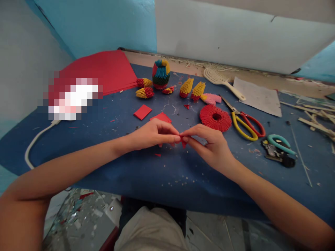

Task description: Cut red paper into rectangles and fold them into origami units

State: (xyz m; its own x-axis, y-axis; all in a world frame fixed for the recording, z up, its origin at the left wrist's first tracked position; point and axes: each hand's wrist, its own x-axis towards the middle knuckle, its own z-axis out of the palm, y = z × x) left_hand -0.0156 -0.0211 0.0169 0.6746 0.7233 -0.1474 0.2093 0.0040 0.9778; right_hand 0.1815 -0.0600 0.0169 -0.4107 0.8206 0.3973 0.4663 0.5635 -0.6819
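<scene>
Both of my hands meet above the blue table, pinching one small folded red paper piece (184, 143) between the fingertips. My left hand (157, 134) grips its left side with thumb and forefinger. From the right, my right hand (211, 143) holds the same piece. Just behind my left hand lie red paper rectangles (142, 112), one partly hidden by the fingers. A red ring of folded paper (215, 118) rests beyond my right hand. Small red scraps (157, 154) are on the table near the hands.
Behind the hands stand a multicoloured paper vase (161, 75) and yellow-red paper cones (186, 88). Large red sheets (104, 71) lie back left, near a white cable (31, 146). To the right are scissors (244, 123), a hairbrush (222, 82), a turquoise-handled tool (281, 144) and thin sticks (316, 127).
</scene>
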